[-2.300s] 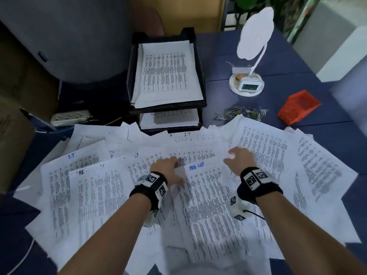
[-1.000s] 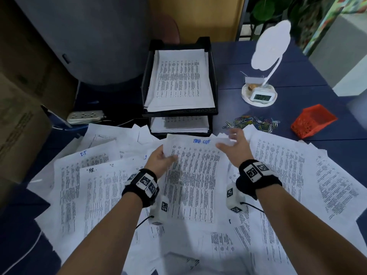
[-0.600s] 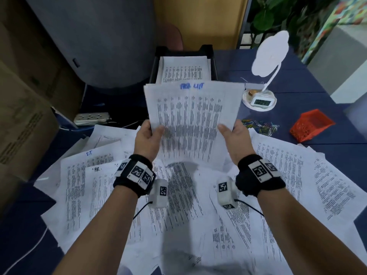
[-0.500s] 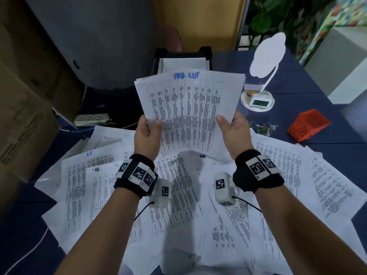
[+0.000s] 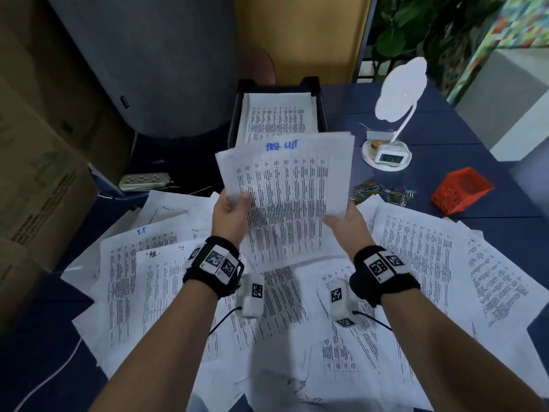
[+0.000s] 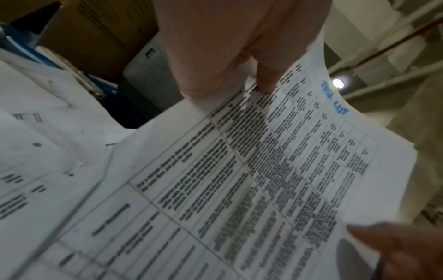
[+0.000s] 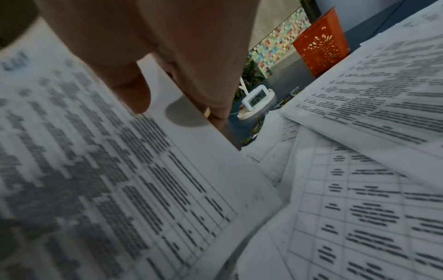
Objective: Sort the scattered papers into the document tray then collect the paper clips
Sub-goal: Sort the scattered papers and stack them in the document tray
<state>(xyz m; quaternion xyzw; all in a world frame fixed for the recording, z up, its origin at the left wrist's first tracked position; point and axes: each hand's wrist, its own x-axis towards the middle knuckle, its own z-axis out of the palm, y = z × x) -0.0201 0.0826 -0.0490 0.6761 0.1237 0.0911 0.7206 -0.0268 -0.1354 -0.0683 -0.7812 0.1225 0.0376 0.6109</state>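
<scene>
- Papers with blue writing at the top are up in the air, in front of me, above the messy pile on the bench.
- My left hand pinches the left edge, thumb on top and fingers behind.
- My right hand holds the lower right edge; its thumb lies on the page and its fingers go under.
- The sheets stand almost upright and lean a little to the left. The long side runs up and away from me. The blue writing is the far end, and it points at the black tray.
- The tray sits just behind the sheets, with papers already in its top shelf.
- I think the next job is to lay these flat and slide them in, top end first.
- To do it well I should keep both sides even, so the sheets do not fan out or bend.
- I should line the long side up with the tray walls, then let go only when they rest inside.
- Paper clips wait near the orange basket, for later.
</scene>
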